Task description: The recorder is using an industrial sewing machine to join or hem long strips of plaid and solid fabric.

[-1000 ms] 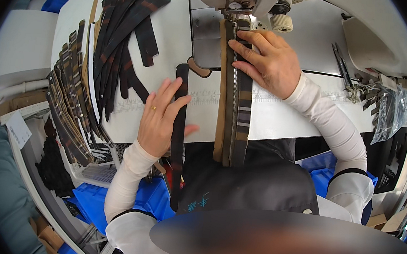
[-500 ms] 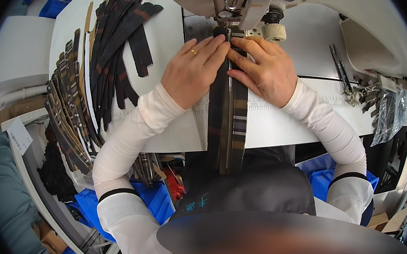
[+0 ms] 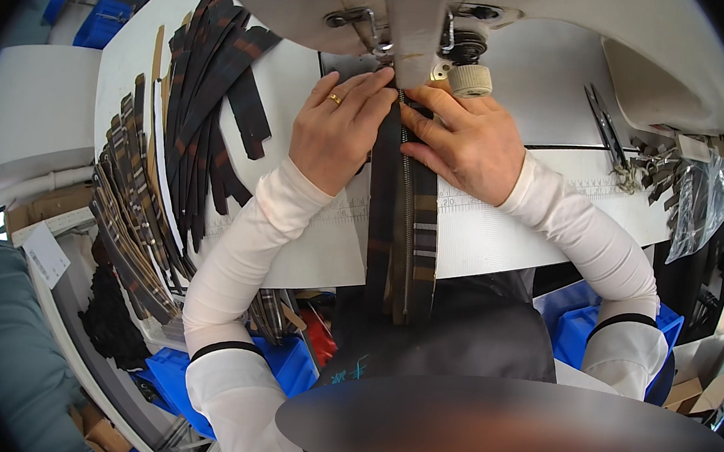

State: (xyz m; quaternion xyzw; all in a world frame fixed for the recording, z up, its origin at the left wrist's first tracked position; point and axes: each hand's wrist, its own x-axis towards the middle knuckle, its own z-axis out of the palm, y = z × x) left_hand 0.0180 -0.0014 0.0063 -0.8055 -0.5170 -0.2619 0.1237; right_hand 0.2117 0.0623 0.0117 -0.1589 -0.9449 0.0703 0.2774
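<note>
A long zipper (image 3: 406, 165) with metal teeth runs lengthwise from my lap up under the sewing machine head (image 3: 414, 24). A dark fabric strip (image 3: 384, 193) lies along its left side and a plaid strip (image 3: 426, 214) along its right. My left hand (image 3: 336, 129), wearing a ring, rests with fingers stretched out against the dark strip's edge near the needle area. My right hand (image 3: 473, 141) grips the zipper's right side between thumb and fingers. The machine head hides the needle area and the strip's far end.
Piled dark strips (image 3: 205, 100) and stacked plaid strips (image 3: 126, 214) lie at left on the white table (image 3: 317, 252). Tweezers (image 3: 605, 122), fabric scraps and a clear plastic bag (image 3: 699, 212) are at right. Blue bins (image 3: 285, 361) stand below the table.
The whole view has shifted slightly, and the machine head now covers more of the strip's far end. Both hands remain at the zipper, their fingers little changed.
</note>
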